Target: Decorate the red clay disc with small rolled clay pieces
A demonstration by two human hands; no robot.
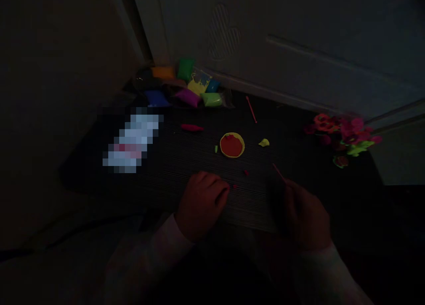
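In dim light, my left hand (202, 201) is at the table's near side, thumb and finger pinched together; whatever is between them is hidden. Just right of its fingertips lies a tiny red bit of clay (235, 186), with another small red piece (246, 172) a little farther off. My right hand (307, 216) is closed around a thin pink stick-like modelling tool (279, 172), its tip pointing up and left. Beyond both hands sits a round, flat clay piece (231, 146), red inside with a yellow rim. A small green bit (216, 149) and a yellow lump (264, 142) flank it.
Bags of coloured clay (189, 97) are heaped at the back left. A blurred-out bright screen (133, 141) is at the left. Another pink tool (251, 110) and a pink-red tapered piece (191, 127) lie behind. Colourful clay shapes (348, 132) cluster at the right, near the pale wall panel.
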